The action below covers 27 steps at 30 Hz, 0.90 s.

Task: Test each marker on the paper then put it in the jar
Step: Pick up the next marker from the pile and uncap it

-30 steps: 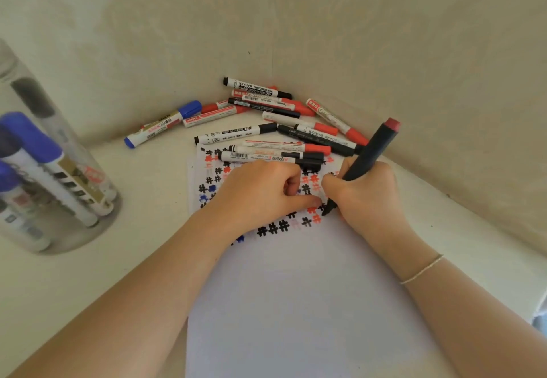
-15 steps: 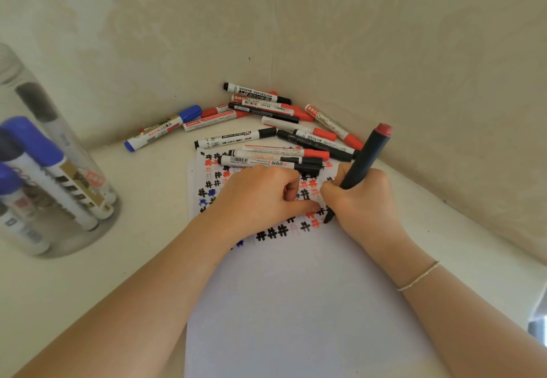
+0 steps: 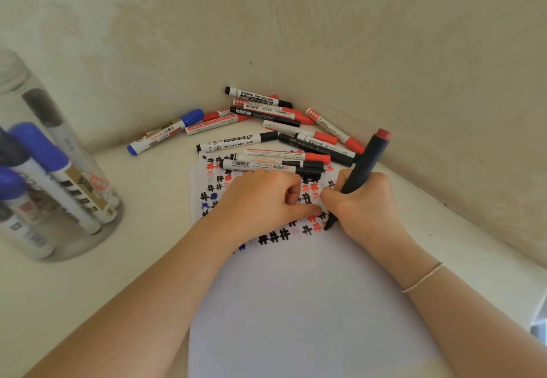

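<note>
My right hand (image 3: 367, 206) grips a black marker (image 3: 368, 161) with a red end, its uncapped tip touching the white paper (image 3: 310, 303) beside the last row of black, red and blue hash marks. My left hand (image 3: 260, 200) rests on the paper over the marks, fingers curled into a fist with the thumb stretched toward the marker tip; I see nothing in it. A clear jar (image 3: 74, 247) stands at the far left and holds several blue and black markers. A pile of markers (image 3: 266, 111) lies in the wall corner beyond the paper.
A blue-capped marker (image 3: 165, 132) lies apart from the pile, toward the jar. Two walls meet just behind the pile and close off the back and right. Bare white tabletop (image 3: 154, 200) lies between jar and paper.
The marker has tilted slightly more upright and its tip has shifted a little on the paper. My left hand stays where it was.
</note>
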Motion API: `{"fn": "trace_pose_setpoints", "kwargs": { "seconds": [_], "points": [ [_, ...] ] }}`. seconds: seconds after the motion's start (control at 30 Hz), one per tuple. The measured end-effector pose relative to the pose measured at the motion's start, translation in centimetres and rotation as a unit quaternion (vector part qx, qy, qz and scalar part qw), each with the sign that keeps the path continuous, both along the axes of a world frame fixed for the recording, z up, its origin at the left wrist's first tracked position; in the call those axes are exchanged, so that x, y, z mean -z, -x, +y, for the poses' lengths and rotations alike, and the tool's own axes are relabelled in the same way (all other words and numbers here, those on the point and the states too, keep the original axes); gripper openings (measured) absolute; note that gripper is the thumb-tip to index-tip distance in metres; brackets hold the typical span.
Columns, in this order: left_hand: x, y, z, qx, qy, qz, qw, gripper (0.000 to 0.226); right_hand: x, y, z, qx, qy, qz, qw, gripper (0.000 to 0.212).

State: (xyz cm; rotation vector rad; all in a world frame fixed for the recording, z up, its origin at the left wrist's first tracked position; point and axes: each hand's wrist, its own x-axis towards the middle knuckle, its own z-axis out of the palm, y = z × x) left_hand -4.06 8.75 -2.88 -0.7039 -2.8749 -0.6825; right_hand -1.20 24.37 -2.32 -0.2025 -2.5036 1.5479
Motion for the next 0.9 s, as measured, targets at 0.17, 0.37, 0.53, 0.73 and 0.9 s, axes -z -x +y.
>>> {"fn": "trace_pose_setpoints", "kwargs": {
  "seconds": [0.17,0.37,0.53,0.73,0.9],
  "points": [
    [0.0,0.0,0.0,0.000,-0.002,-0.013,1.000,0.043,0.1,0.1,0.3,0.029,0.030,0.020,0.999,0.018],
    [-0.2,-0.2,0.1,0.000,0.006,-0.014,1.000,0.043,0.3,0.0,0.1,0.007,0.000,0.009,1.000,0.028],
    [-0.4,-0.4,0.1,-0.008,0.006,-0.017,1.000,0.039,0.1,0.3,0.8,0.025,0.126,0.050,0.991,0.031],
    [-0.5,-1.0,-0.2,0.016,-0.085,-0.053,0.995,0.012,-0.3,0.4,1.2,-0.027,0.326,0.078,0.942,0.007],
    [-0.8,-1.1,0.0,0.051,-0.183,-0.100,0.977,0.014,-0.7,0.4,1.8,-0.027,0.460,0.058,0.886,0.018]
  ]
}}
